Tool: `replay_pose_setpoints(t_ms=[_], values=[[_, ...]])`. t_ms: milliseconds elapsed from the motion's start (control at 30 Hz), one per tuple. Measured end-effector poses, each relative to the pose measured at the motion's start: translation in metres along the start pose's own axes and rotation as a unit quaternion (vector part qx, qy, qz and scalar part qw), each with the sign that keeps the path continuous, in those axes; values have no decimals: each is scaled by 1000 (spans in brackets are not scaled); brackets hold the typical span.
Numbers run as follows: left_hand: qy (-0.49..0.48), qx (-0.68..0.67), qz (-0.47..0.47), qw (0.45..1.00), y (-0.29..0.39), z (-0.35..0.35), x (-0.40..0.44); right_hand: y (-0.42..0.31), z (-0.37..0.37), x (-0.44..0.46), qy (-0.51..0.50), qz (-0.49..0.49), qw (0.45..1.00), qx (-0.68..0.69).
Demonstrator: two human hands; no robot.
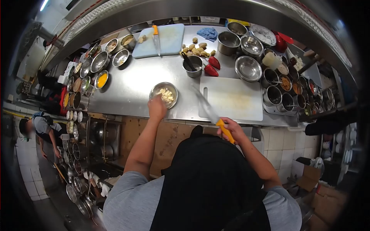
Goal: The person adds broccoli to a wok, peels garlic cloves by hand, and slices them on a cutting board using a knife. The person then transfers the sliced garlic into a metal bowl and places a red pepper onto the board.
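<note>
My right hand is wrapped round the orange handle of a kitchen knife. Its blurred blade points up and left over the left edge of a white cutting board. At the near rim of a round metal bowl is my left hand, with its fingers smeared, so I cannot tell whether they grip anything. Pale chopped pieces lie inside that bowl. Just beyond the board, a small metal pot has a black-handled utensil in it, with two red peppers alongside.
A second orange-handled knife lies on a blue cutting board. Several potato-like pieces sit near a blue cloth. Metal bowls and food containers crowd the right. Another person stands at far left.
</note>
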State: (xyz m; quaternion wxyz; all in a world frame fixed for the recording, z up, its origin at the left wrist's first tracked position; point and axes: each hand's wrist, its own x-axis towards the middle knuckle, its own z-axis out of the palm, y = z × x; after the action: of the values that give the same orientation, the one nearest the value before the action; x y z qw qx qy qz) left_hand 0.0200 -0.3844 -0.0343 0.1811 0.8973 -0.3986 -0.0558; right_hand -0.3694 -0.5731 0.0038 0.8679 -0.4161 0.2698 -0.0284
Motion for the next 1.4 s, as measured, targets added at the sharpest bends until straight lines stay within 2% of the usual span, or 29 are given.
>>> replay_pose_setpoints(t_ms=[33,100,233,333,367,433,467,500,533,567,633,667,733,767,833,900,933,967,1000,1033,1067,1133,1167,1200,1233,1300,1333,1367,1400], values=[[-5,-3,4,1000,-1,1,5,3,-13,-19,7,0,1000,2],[26,8,-96,995,5,-3,16,9,-36,-56,51,-28,997,57],[-7,96,-84,992,28,-11,20,19,-61,-118,123,-56,988,80],[59,68,-88,992,30,-1,30,32,-82,-140,143,-72,984,84],[52,69,-81,993,40,1,30,36,-85,-144,151,-72,982,91],[117,34,-65,990,67,-4,32,40,-88,-146,136,-91,984,72],[154,57,-4,986,78,-1,37,43,-88,-144,139,-88,982,94],[158,51,6,986,93,1,47,47,-89,-143,154,-70,979,114],[158,-22,44,986,109,6,57,50,-90,-140,180,-43,980,75],[154,-94,81,980,125,12,66,49,-86,-138,205,-13,978,38],[110,-126,106,980,150,32,90,48,-80,-136,216,-11,976,32],[96,-139,84,982,165,46,102,52,-78,-135,222,-4,975,29],[-25,-25,76,996,196,60,129,61,-77,-134,231,-13,973,24],[12,-80,57,995,211,68,131,62,-77,-133,235,-27,972,7],[5,-64,38,997,227,88,151,52,-63,-134,263,-30,964,15],[-33,-82,-3,996,243,94,163,43,-55,-134,344,-65,926,-139],[-79,-71,-34,994,248,96,170,44,-61,-130,391,-66,902,-173],[-84,-75,-29,993,252,99,176,47,-70,-121,399,-65,898,-173],[-92,-80,-44,992,254,102,183,48,-76,-111,468,-148,804,-336],[-102,-84,-61,989,253,106,188,53,-81,-105,512,-220,674,-484],[-95,-92,-83,988,255,106,190,49,-70,-103,515,-214,674,-485],[-100,-95,-79,987,265,94,186,24,-31,-101,336,-39,757,-559],[-97,-97,-76,988,265,94,185,9,-17,-105,335,-30,759,-558],[-82,-87,-62,991,262,101,188,-10,-6,-107,164,-8,811,-562],[-89,-87,-66,990,260,107,190,-19,-1,-106,-14,13,837,-547],[-44,-88,-65,993,261,111,190,-12,-15,-108,-6,37,835,-549],[-47,-93,-58,993,260,110,189,1,-31,-107,78,-34,890,-448],[-33,-127,-35,991,255,111,187,9,-42,-105,159,-105,922,-337],[-24,-155,-26,987,254,105,183,9,-49,-104,149,-104,922,-341]])
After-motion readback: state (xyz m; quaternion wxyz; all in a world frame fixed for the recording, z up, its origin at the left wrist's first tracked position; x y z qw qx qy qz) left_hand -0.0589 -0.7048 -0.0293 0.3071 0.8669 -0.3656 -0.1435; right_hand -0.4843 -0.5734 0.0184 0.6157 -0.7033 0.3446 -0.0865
